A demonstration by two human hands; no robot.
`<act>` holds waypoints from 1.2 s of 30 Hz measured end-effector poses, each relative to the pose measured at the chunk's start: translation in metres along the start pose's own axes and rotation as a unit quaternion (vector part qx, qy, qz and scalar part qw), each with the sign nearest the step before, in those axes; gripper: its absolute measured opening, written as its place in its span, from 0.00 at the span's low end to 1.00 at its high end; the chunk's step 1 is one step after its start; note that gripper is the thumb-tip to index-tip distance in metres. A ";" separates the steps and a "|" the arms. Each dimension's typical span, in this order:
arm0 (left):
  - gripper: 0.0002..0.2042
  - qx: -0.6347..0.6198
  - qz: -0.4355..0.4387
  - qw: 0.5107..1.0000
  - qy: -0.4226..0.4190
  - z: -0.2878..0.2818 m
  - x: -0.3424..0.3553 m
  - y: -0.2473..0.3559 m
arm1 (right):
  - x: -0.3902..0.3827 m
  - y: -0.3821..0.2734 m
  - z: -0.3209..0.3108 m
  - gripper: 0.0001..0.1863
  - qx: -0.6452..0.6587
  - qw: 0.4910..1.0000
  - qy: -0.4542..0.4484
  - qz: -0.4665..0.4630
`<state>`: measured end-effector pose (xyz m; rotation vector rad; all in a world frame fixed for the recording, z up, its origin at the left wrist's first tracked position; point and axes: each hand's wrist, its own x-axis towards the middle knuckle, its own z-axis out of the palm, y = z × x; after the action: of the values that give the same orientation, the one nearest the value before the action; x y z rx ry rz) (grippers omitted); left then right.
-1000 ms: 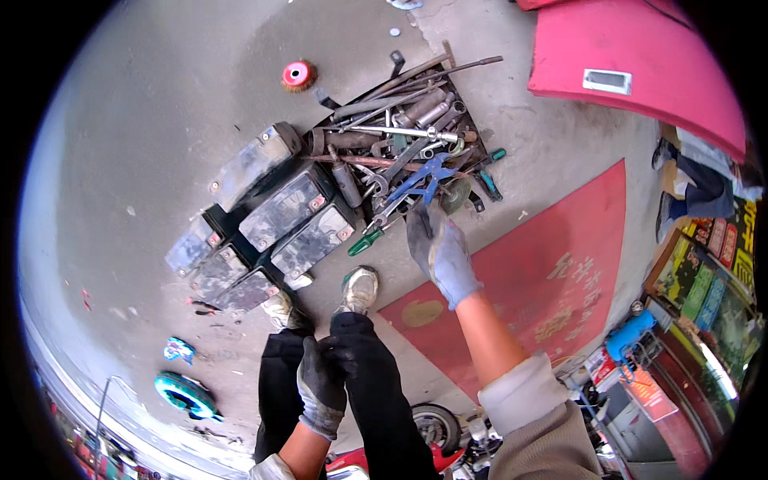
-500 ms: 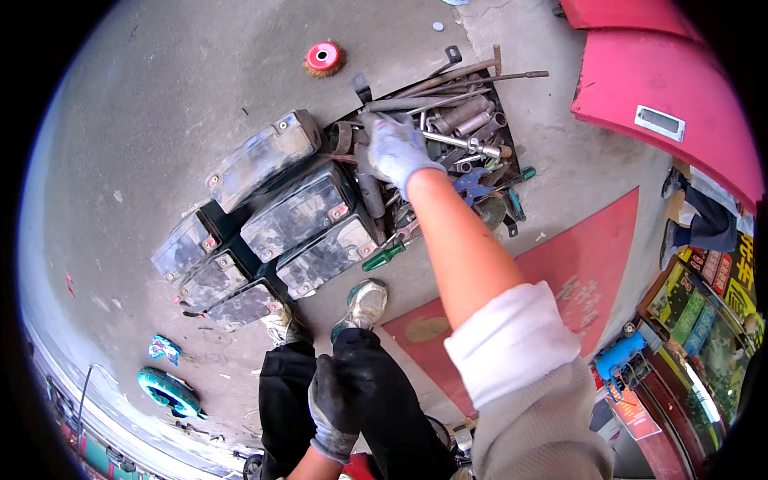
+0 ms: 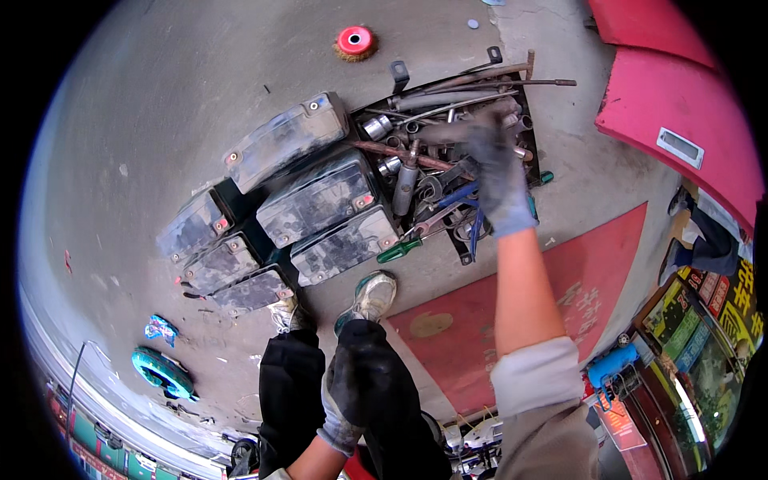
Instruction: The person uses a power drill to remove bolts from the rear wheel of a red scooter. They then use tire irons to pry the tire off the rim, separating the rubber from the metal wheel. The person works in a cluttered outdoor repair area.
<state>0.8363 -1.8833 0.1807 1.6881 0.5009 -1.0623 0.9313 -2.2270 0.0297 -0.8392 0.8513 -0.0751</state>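
Observation:
My gloved right hand, smeared by motion, is over the right side of a black tray heaped with sockets, rods, wrenches and blue-handled tools; what it holds, if anything, is unclear. A green-handled screwdriver sticks out at the tray’s lower left. My gloved left hand rests at my dark-trousered knee, its fingers hard to make out against the cloth. Several grimy batteries stand beside the tray on its left.
A red wire wheel lies above the batteries. A pink car panel and a person’s legs are at right, a red mat below the tray, a teal tyre and blue compressor near the lower edges.
My right hand has gone from the tray’s near edge to among the tools at centre-left, then swung right. My left hand stays at my knee. The whole view has shifted.

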 end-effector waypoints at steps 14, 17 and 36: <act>0.25 -0.227 -0.175 0.957 -0.047 0.008 0.008 -0.004 | 0.007 0.036 -0.008 0.18 0.047 0.986 0.122 -0.106; 0.26 -0.264 -0.209 0.941 -0.034 0.016 0.009 -0.005 | -0.001 0.049 0.002 0.10 -0.062 0.982 0.134 -0.117; 0.27 -0.117 -0.181 0.975 -0.058 0.011 0.016 -0.002 | 0.081 -0.049 -0.130 0.21 -0.708 0.667 0.200 0.116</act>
<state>0.8385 -1.8946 0.1654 1.3476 0.8462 -1.2995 0.9094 -2.3722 -0.0357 -2.2270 1.4098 0.7767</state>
